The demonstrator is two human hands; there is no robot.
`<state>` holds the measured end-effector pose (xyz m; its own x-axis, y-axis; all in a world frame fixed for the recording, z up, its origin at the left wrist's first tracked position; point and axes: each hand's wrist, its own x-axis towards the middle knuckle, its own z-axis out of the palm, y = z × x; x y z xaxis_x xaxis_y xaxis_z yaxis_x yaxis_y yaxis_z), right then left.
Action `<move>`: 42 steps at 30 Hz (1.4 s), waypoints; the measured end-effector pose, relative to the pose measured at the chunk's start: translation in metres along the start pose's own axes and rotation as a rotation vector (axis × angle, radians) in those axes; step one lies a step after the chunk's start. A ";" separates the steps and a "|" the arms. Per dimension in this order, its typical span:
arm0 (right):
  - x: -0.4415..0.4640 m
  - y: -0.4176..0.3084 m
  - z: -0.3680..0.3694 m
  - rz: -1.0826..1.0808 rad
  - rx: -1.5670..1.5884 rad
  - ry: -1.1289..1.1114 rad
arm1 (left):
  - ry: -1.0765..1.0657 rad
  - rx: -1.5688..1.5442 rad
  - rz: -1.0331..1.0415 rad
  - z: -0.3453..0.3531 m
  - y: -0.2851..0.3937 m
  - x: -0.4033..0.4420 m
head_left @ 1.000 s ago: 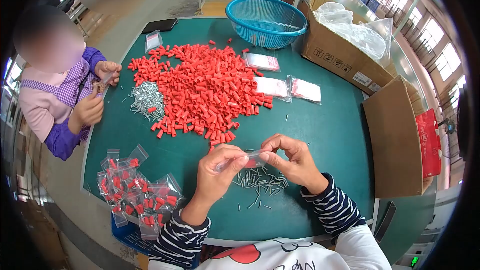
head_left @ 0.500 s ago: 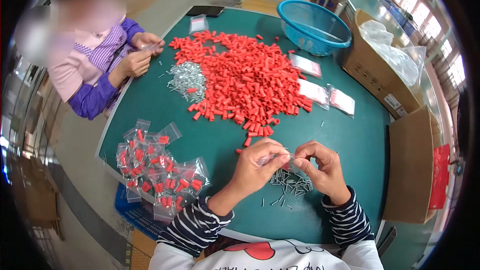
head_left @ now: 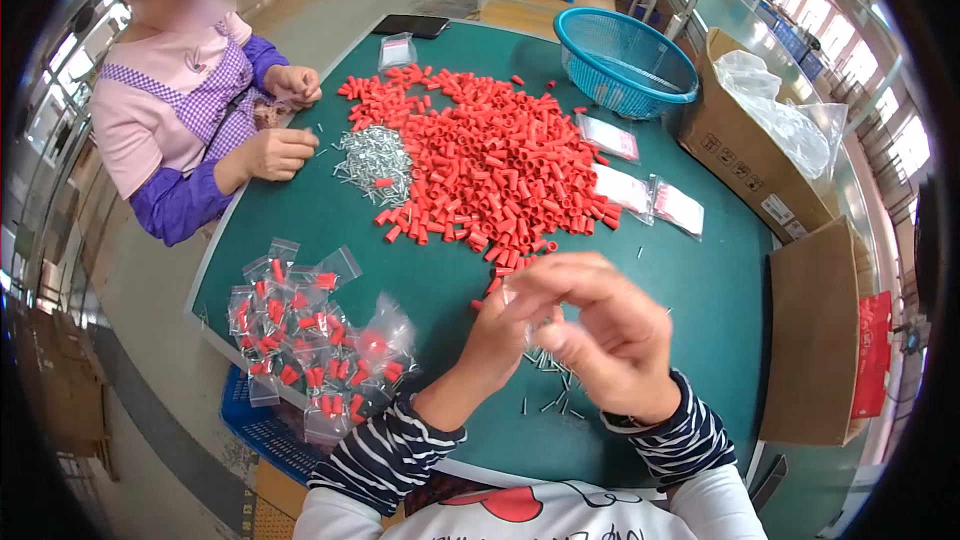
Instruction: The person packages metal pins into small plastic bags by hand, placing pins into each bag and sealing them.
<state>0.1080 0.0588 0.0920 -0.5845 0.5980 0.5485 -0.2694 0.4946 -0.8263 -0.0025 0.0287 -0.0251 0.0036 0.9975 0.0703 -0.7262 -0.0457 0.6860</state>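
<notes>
My left hand (head_left: 490, 345) is closed near the table's front, with clear plastic, apparently a small zip bag (head_left: 509, 297), at its fingers. Partly in front of it is my right hand (head_left: 605, 340), blurred, its fingers curved left and its thumb apart from them. Its fingertips overlap my left hand, so I cannot tell whether they touch the plastic. Beneath both lies a small heap of metal pins (head_left: 548, 365), partly covered. To the left, a blurred clear bag (head_left: 392, 318) with red inside is at the edge of a pile of filled bags (head_left: 300, 325).
A large heap of red plastic sleeves (head_left: 500, 155) covers the table's middle, beside a pile of screws (head_left: 372, 165). White packets (head_left: 622, 187), a blue basket (head_left: 630, 70) and cardboard boxes (head_left: 815, 330) line the right. A co-worker's hands (head_left: 280, 150) are at the left edge.
My right hand has moved left across my left hand, its thumb and fingers now apart. A blurred bag has appeared over the filled bags. The co-worker's hands have separated.
</notes>
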 end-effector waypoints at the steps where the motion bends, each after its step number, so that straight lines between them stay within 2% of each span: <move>1: -0.003 -0.001 -0.009 0.055 -0.074 0.032 | 0.086 0.065 -0.078 0.010 0.014 -0.001; 3: -0.014 0.005 -0.017 0.251 0.062 0.257 | 0.203 0.035 -0.127 0.013 0.014 -0.004; 4: -0.020 0.010 -0.024 0.296 0.043 0.316 | 0.197 0.045 -0.132 0.013 0.014 -0.004; 7: -0.057 0.032 -0.040 0.520 0.073 0.300 | 0.164 0.067 -0.163 0.011 0.014 -0.006; 11: -0.080 0.040 -0.035 0.579 -0.046 0.182 | 0.098 0.057 -0.205 0.018 0.008 -0.010; 16: -0.090 0.042 -0.041 0.494 -0.145 0.158 | 0.060 0.117 -0.246 0.018 0.001 -0.013; 19: -0.096 0.046 -0.041 0.504 -0.030 0.281 | 0.092 0.193 -0.207 0.017 -0.004 -0.011; 24: -0.097 0.047 -0.050 0.590 0.060 0.350 | 0.204 0.214 -0.180 0.017 -0.003 -0.005; 25: -0.098 0.047 -0.050 0.607 0.062 0.358 | 0.174 0.238 -0.180 0.015 -0.005 -0.005; 28: -0.098 0.049 -0.045 0.512 -0.054 0.350 | 0.096 0.291 -0.184 0.012 -0.009 -0.007; 31: -0.096 0.046 -0.049 0.514 -0.131 0.224 | 0.085 0.312 -0.190 0.018 -0.009 -0.009; 35: -0.092 0.043 -0.045 0.492 0.011 0.322 | 0.151 0.353 -0.180 0.021 -0.005 -0.011; 38: -0.096 0.048 -0.045 0.518 -0.081 0.251 | 0.136 0.358 -0.149 0.021 -0.006 -0.010; 42: -0.098 0.055 -0.044 0.574 0.009 0.308 | 0.184 0.345 -0.109 0.025 -0.005 -0.009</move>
<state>0.1835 0.0553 -0.0018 -0.3917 0.9196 0.0296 0.0131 0.0377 -0.9992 0.0185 0.0187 -0.0106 -0.0781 0.9890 -0.1257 -0.4552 0.0768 0.8871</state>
